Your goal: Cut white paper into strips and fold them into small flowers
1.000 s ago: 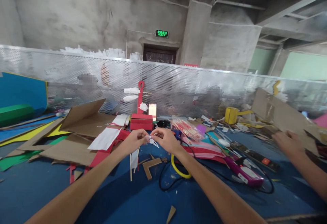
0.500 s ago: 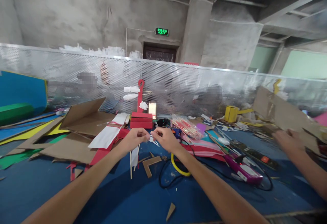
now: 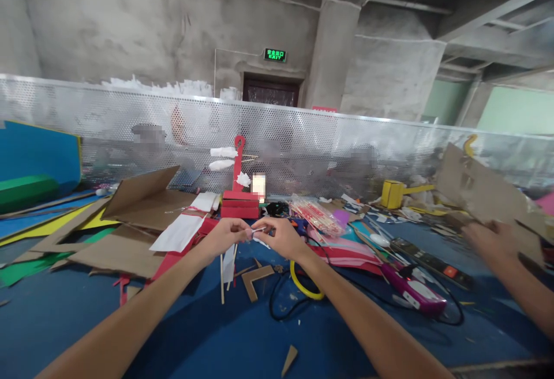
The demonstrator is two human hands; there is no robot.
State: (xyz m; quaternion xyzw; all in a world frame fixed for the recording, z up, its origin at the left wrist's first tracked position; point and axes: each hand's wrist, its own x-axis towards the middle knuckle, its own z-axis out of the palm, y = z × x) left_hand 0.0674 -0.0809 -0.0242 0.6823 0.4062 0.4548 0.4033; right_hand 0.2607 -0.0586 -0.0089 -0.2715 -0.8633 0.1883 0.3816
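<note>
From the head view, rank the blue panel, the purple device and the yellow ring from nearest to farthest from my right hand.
Measured from your right hand:
1. Yellow ring, just below it, partly hidden by your forearm.
2. Purple device, off to the right.
3. Blue panel, at the far left.

You have a lit exit sign (image 3: 275, 55) near the upper centre of the frame, above a dark door (image 3: 270, 93). Before you, a perforated metal screen (image 3: 298, 148) crosses mid-frame; a blue board (image 3: 38, 151) stands far left, a yellow box (image 3: 391, 195) right of centre.
</note>
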